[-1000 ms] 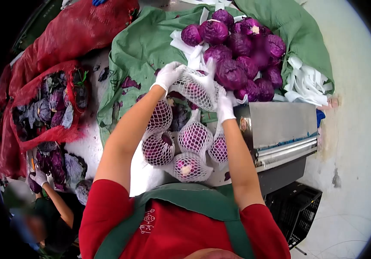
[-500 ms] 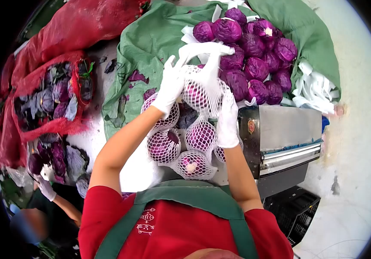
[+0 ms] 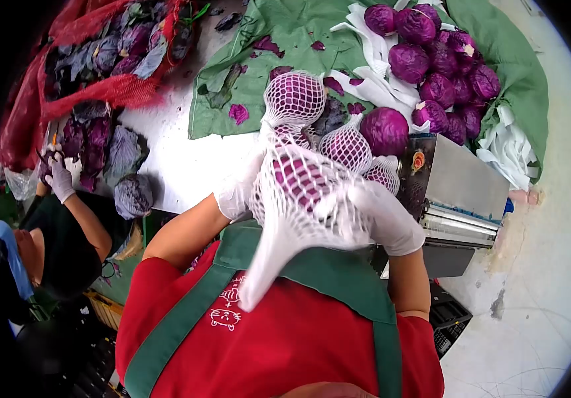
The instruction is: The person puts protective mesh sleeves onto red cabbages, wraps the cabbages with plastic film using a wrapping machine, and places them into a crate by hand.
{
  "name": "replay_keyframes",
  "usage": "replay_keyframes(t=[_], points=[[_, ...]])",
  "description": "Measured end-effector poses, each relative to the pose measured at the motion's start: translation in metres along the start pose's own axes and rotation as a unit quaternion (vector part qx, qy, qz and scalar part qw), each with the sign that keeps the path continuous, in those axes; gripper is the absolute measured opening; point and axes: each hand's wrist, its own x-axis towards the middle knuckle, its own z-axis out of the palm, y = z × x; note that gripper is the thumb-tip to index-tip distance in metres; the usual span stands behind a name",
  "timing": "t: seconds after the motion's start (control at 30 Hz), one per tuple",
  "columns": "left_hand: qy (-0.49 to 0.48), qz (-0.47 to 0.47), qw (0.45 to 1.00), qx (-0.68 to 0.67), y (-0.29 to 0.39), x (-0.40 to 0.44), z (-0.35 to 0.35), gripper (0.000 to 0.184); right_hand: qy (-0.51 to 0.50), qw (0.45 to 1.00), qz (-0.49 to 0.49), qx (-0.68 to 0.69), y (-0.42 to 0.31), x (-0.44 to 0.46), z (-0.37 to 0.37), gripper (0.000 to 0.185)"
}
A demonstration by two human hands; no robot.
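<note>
our R hand (image 3: 388, 215) gripping white mesh sleeve (image 3: 277, 242) w/ purple cabbage (image 3: 297, 179) inside, nr our apron (image 3: 348, 282), L hand (image 3: 241, 187) opp. side, fingers hidden, can't tell grip, red mesh sack (image 3: 141, 93) w/ cabbages (image 3: 105, 54)

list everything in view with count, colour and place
held netted cabbage: 1, purple in white net, centre
other netted cabbages: 4+, purple in white nets, beyond it
bare cabbages: 10+, purple, upper right
leaf scraps: several, purple, top centre
dark cabbages: several, dull purple, left
white strips: many, white, upper right
cloth: 1+, green, top
machine: 1, grey, right
table: 1, white, left of centre
mesh sack: 1+, red, upper left
crate: 1+, black, lower right
another person: 1, dark clothes, left
shirt: 1, red, bottom
apron: 1, green, bottom
left hand: 1, white glove, centre
right hand: 1, white glove, centre
</note>
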Motion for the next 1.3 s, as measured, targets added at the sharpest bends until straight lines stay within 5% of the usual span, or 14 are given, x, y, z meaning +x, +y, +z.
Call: replay_keyframes(t=[0.1, 0.17, 0.23, 0.3, 0.33, 0.4, 0.6, 0.67, 0.77, 0.9, 0.93, 1.0, 1.2, 1.3], points=[[-0.185, -0.045, 0.979, -0.068, 0.004, -0.005, -0.007, 0.089, -0.078, 0.995, -0.055, 0.036, -0.016, -0.01, 0.024, 0.04], [-0.121, 0.019, 0.99, -0.075, -0.001, -0.014, 0.018, 0.07, 0.143, 0.964, -0.18, -0.134, -0.009, 0.004, 0.015, 0.035], [-0.071, 0.069, 0.995, 0.012, 0.0, -0.025, 0.035, 0.055, 0.048, 0.961, -0.155, 0.224, 0.0, 0.017, -0.004, 0.035], [-0.119, 0.075, 0.989, -0.048, -0.001, -0.048, 0.057, 0.048, 0.09, 0.989, -0.121, 0.015, 0.044, 0.036, -0.01, 0.049], [-0.163, 0.106, 0.979, -0.061, -0.003, -0.05, 0.064, 0.047, 0.054, 0.972, -0.08, 0.213, 0.049, 0.037, 0.002, 0.055], [-0.248, 0.117, 0.961, -0.044, 0.008, -0.038, 0.054, 0.05, -0.018, 0.835, -0.023, 0.55, 0.031, 0.029, 0.03, 0.068], [-0.103, 0.345, 0.925, 0.123, 0.025, -0.02, 0.064, 0.083, 0.07, 0.844, -0.053, 0.528, 0.026, 0.041, 0.0, 0.056], [-0.073, 0.396, 0.9, 0.17, 0.034, -0.002, 0.058, 0.075, 0.14, 0.92, -0.24, 0.276, 0.006, 0.057, -0.023, 0.055], [-0.024, 0.348, 0.823, 0.448, 0.027, 0.044, 0.087, 0.05, 0.239, 0.936, -0.194, 0.172, 0.009, 0.078, -0.072, 0.046], [-0.006, 0.336, 0.6, 0.726, 0.039, 0.123, 0.079, 0.04, 0.348, 0.908, -0.19, -0.134, 0.055, 0.135, -0.129, 0.03], [0.026, 0.402, 0.467, 0.787, 0.039, 0.134, 0.077, 0.039, 0.39, 0.792, -0.204, -0.423, 0.088, 0.152, -0.16, 0.035], [0.049, 0.363, 0.498, 0.786, 0.043, 0.148, 0.079, 0.04, 0.291, 0.822, 0.062, -0.486, -0.011, 0.124, -0.136, 0.042], [0.055, 0.216, 0.631, 0.743, 0.06, 0.175, 0.087, 0.07, 0.453, 0.696, -0.083, -0.551, -0.042, 0.224, -0.247, 0.069], [0.047, 0.372, 0.498, 0.782, 0.058, 0.18, 0.072, 0.055, 0.523, 0.616, -0.071, -0.585, -0.02, 0.297, -0.291, 0.064]])
